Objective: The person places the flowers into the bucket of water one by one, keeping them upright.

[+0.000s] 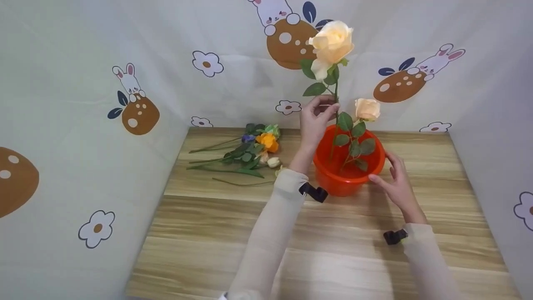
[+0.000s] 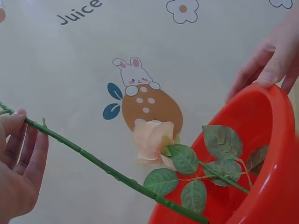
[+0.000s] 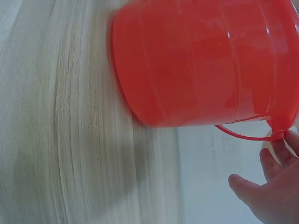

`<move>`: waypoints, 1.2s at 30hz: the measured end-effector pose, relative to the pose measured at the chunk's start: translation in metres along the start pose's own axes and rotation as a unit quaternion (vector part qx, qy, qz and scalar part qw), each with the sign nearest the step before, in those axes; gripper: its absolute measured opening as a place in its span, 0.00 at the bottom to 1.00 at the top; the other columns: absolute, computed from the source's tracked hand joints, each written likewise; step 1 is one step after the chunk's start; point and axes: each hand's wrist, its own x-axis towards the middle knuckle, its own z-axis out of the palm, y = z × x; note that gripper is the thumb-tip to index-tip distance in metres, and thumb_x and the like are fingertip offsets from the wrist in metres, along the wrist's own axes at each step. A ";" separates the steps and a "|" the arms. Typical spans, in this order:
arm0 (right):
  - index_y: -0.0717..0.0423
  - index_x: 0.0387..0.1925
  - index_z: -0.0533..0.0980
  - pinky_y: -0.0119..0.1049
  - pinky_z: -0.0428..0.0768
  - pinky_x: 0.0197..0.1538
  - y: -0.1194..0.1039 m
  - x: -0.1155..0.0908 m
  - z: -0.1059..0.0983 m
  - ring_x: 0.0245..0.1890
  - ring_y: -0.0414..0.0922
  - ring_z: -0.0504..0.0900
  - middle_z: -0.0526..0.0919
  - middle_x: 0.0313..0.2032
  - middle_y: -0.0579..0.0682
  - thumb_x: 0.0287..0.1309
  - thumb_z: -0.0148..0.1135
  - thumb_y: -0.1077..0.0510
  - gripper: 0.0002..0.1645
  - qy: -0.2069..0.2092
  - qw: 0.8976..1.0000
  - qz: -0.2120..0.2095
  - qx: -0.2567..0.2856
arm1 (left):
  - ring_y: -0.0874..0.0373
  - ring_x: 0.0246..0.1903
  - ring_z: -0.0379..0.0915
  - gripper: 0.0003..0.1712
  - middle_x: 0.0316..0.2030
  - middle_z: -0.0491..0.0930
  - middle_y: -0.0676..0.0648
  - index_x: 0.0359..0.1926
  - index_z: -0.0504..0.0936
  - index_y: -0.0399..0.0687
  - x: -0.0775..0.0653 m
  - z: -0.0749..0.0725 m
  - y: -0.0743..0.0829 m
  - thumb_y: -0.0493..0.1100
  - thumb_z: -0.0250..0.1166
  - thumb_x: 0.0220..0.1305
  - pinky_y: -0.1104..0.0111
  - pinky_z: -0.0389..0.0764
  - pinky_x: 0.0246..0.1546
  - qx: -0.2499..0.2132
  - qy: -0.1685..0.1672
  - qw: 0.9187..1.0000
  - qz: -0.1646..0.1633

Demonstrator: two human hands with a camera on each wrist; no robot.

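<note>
Fingers [image 1: 320, 100] of left hand [image 1: 314, 121] pinch one rose [image 1: 334, 41]; right hand [image 1: 399, 187], fingers spread, touches one bucket [image 1: 341, 187] holding another rose [image 1: 367, 109]

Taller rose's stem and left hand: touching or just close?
Touching. The left wrist view shows the left hand pinching the green stem between thumb and fingers.

The bucket [image 1: 339, 188] stands on the table [image 1: 333, 258]. Inside it, the tall rose's [image 1: 333, 41] stem stands left of the short rose [image 1: 367, 109]. Loose flowers [image 1: 245, 151] lie left of the bucket; patterned cloth [image 1: 233, 91] hangs behind it.
</note>
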 end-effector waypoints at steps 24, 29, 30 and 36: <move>0.68 0.73 0.54 0.64 0.47 0.77 -0.012 -0.006 0.004 0.76 0.63 0.48 0.54 0.73 0.66 0.57 0.68 0.68 0.47 -0.008 1.000 0.004 0.005 | 0.66 0.30 0.81 0.06 0.35 0.88 0.48 0.40 0.86 0.44 -0.026 0.018 -0.092 0.40 0.70 0.61 0.81 0.81 0.28 0.304 -0.044 0.947 -0.096; 0.64 0.75 0.53 0.64 0.46 0.77 -0.014 -0.006 0.003 0.77 0.60 0.48 0.53 0.74 0.63 0.58 0.68 0.67 0.49 -0.006 1.000 0.013 0.009 | 0.68 0.28 0.80 0.06 0.34 0.87 0.52 0.39 0.85 0.48 -0.025 0.022 -0.092 0.42 0.70 0.61 0.83 0.79 0.28 0.371 -0.056 0.921 -0.105; 0.63 0.75 0.53 0.64 0.46 0.77 -0.014 -0.006 0.003 0.77 0.60 0.47 0.53 0.74 0.63 0.58 0.68 0.67 0.49 -0.006 1.000 0.015 0.009 | 0.68 0.28 0.80 0.06 0.33 0.87 0.53 0.39 0.85 0.49 -0.024 0.022 -0.092 0.43 0.70 0.61 0.83 0.79 0.28 0.384 -0.059 0.915 -0.107; 0.63 0.76 0.52 0.64 0.45 0.77 -0.015 -0.003 0.003 0.77 0.61 0.46 0.52 0.74 0.63 0.58 0.68 0.67 0.50 -0.007 1.000 0.016 0.017 | 0.68 0.34 0.80 0.06 0.35 0.87 0.56 0.39 0.86 0.53 -0.021 0.024 -0.091 0.46 0.70 0.62 0.80 0.80 0.36 0.442 -0.071 0.886 -0.122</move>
